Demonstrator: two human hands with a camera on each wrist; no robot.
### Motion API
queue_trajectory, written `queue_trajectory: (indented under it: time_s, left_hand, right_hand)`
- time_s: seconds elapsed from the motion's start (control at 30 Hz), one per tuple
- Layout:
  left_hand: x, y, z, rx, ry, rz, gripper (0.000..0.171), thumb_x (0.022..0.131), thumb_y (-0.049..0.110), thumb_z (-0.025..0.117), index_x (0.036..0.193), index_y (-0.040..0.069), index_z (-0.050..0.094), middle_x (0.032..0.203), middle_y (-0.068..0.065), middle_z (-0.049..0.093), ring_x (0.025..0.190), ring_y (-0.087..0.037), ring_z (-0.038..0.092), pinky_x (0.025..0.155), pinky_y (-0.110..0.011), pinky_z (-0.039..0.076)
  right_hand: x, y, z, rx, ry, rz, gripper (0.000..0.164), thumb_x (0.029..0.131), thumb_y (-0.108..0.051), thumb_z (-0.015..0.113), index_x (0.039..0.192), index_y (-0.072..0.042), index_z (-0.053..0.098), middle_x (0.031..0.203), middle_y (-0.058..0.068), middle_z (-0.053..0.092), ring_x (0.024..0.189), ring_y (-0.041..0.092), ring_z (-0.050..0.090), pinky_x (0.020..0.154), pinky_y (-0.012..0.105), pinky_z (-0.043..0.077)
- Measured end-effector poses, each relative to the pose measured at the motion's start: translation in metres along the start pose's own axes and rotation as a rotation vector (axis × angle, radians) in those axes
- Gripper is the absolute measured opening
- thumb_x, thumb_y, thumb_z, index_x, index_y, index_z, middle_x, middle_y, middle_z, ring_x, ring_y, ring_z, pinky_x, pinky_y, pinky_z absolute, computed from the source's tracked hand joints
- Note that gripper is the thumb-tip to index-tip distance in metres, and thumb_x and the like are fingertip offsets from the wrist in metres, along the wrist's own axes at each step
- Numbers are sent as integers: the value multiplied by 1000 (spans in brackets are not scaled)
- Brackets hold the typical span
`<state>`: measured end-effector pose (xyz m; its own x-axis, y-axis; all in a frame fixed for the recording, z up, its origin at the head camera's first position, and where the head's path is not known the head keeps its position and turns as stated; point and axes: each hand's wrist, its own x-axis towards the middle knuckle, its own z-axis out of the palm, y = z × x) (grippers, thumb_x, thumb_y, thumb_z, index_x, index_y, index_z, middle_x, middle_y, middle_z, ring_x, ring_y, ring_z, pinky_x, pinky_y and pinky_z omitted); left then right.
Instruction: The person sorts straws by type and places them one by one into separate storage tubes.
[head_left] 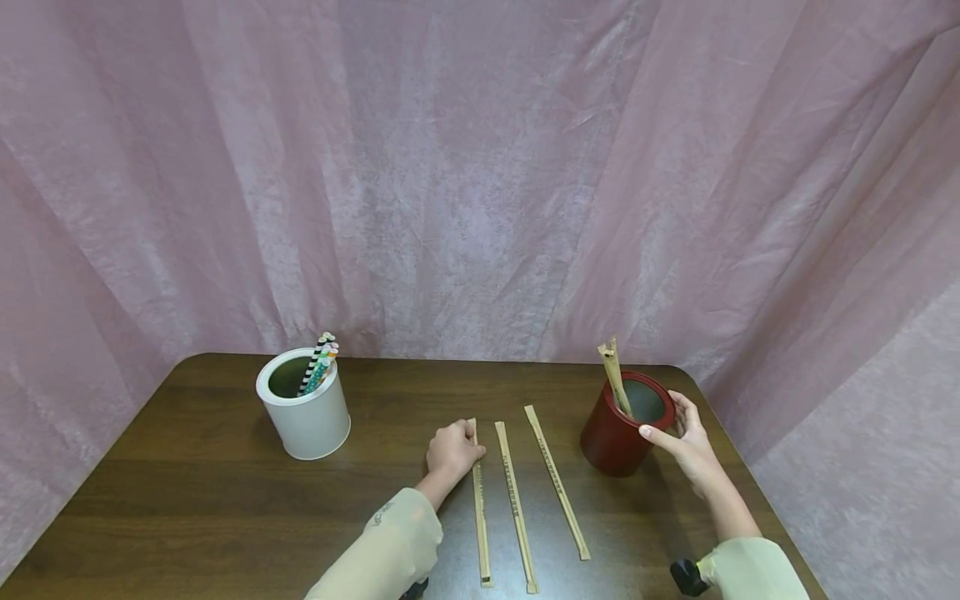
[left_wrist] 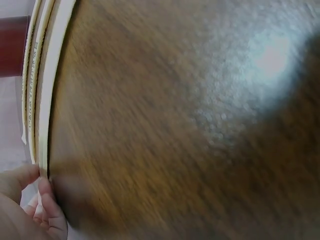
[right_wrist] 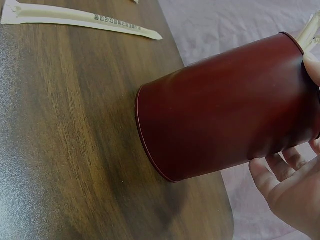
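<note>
My left hand (head_left: 453, 451) pinches the far end of the leftmost paper-wrapped straw (head_left: 482, 521) between thumb and forefinger, as the left wrist view shows. The straw's near end lies along the tabletop. Just right of it are a middle wrapped straw (head_left: 515, 504) and a right-hand wrapped straw (head_left: 557, 483), slightly slanted. My right hand (head_left: 692, 448) grips a dark red canister (head_left: 611, 442) from its right side, thumb at the rim and fingers against the wall. Several wrapped straws (head_left: 613, 377) lean inside this canister, their tops above the rim.
A white canister (head_left: 313, 427) stands at the back left of the brown wooden table (head_left: 187, 500). Colourful striped and patterned sticks (head_left: 321, 364) poke out of it. Pink curtains (head_left: 465, 183) hang behind the table and along its right side.
</note>
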<state>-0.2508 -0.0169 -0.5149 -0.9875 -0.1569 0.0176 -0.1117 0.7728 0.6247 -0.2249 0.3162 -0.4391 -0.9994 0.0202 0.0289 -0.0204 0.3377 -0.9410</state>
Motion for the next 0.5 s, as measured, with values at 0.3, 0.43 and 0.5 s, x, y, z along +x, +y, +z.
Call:
queue_trajectory:
  time_s: [0.3,0.43,0.5]
  left_hand:
    - [2,-2,-3,3,-4,0,15,63,21,70,77,17,65,74,-2,65,68,-27,60,50,-37,44]
    - [6,-5,-8,12,-20,20,15,64,23,70,76,16,65,73,-3,64,66,-26,59,49,-35,43]
    - [9,-5,-12,13,-23,33,15,65,24,70,76,15,65,73,-4,64,66,-25,58,49,-34,43]
  right_hand:
    - [0,-1,0,-5,-6,6,85,80,-14,63,140,-4,3,146,20,8,134,37,3,106,55,9]
    - [-1,-1,-1,-3,-15,14,85,81,-14,62,140,-6,2,146,20,5,135,36,1,106,55,9]
    - [-1,-1,-1,0,-17,14,85,81,-14,62,140,-6,1,146,20,5,135,36,0,106,54,8]
